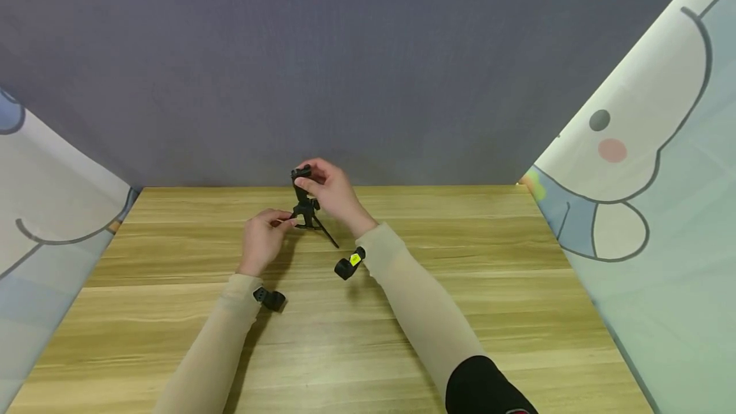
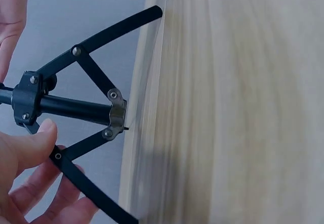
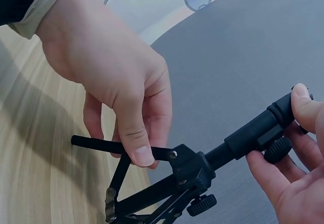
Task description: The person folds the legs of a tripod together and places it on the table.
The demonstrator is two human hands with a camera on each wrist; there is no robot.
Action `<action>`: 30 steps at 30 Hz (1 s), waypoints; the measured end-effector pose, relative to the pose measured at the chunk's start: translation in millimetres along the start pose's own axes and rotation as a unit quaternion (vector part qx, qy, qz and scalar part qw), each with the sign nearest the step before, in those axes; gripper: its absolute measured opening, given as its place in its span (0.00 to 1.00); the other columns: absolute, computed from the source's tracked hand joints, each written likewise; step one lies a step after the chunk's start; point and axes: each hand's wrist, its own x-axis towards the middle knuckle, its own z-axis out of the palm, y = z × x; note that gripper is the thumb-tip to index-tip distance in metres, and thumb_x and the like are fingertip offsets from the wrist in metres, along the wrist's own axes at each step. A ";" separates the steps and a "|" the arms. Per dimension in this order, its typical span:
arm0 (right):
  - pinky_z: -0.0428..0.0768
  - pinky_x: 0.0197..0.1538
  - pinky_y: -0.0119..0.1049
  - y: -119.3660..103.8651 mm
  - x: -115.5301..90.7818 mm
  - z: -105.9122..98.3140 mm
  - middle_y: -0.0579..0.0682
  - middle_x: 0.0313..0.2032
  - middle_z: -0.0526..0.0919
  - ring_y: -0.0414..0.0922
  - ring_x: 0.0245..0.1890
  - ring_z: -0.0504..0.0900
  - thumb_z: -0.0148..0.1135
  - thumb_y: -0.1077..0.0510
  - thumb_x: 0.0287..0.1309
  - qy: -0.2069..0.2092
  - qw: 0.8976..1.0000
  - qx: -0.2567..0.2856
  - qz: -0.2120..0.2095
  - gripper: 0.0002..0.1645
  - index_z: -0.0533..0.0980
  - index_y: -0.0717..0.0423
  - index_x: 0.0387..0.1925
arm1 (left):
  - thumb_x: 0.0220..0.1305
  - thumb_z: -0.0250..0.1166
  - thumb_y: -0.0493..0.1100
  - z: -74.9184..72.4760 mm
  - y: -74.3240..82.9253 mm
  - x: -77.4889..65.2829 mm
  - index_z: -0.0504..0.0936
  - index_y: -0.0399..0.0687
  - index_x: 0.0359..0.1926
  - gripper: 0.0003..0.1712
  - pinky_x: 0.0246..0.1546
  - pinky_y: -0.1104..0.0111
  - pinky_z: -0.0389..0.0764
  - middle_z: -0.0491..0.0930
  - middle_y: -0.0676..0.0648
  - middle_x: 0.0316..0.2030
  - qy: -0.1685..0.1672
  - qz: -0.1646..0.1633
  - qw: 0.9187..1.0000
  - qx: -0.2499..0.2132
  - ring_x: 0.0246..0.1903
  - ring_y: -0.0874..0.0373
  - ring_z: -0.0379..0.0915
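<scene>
The background is filled by a grey backdrop (image 1: 345, 69), and the table (image 1: 489, 286) is flanked by printed sheets (image 1: 655, 165). Both arms are covered by beige sleeves (image 1: 425, 299). A black tripod (image 3: 192, 167), legs spread, is held near the table's far edge; whether its feet are rested on the wood cannot be told. Its top is gripped by the right hand (image 1: 338, 200). One leg (image 3: 96, 143) is pinched between thumb and fingers by the left hand (image 1: 264, 243). The hub is fitted with a small knob (image 3: 201, 204).
</scene>
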 end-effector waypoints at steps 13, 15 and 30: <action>0.84 0.45 0.47 -4.0 -6.2 -0.3 0.50 0.43 0.85 0.41 0.42 0.84 0.65 0.59 0.64 -0.007 1.000 0.018 -0.008 0.10 0.79 0.55 0.47 | 0.60 0.73 0.36 5.1 2.1 -5.8 0.89 0.36 0.37 0.07 0.30 0.71 0.76 0.86 0.41 0.36 0.030 -0.021 0.998 -0.059 0.35 0.48 0.82; 0.84 0.44 0.47 -3.1 -6.5 -0.4 0.50 0.43 0.85 0.42 0.41 0.84 0.65 0.58 0.65 -0.006 1.000 0.016 -0.013 0.11 0.79 0.54 0.48 | 0.60 0.73 0.37 4.9 2.9 -6.4 0.89 0.36 0.37 0.07 0.31 0.71 0.76 0.86 0.42 0.35 0.027 -0.023 0.997 -0.064 0.35 0.49 0.82; 0.85 0.44 0.48 1.5 -5.2 -1.6 0.50 0.42 0.85 0.43 0.41 0.84 0.65 0.61 0.65 -0.007 0.998 0.053 -0.010 0.10 0.79 0.56 0.47 | 0.65 0.70 0.41 10.9 10.6 -11.4 0.86 0.34 0.42 0.12 0.24 0.76 0.77 0.84 0.37 0.40 0.029 -0.101 0.977 -0.185 0.33 0.45 0.80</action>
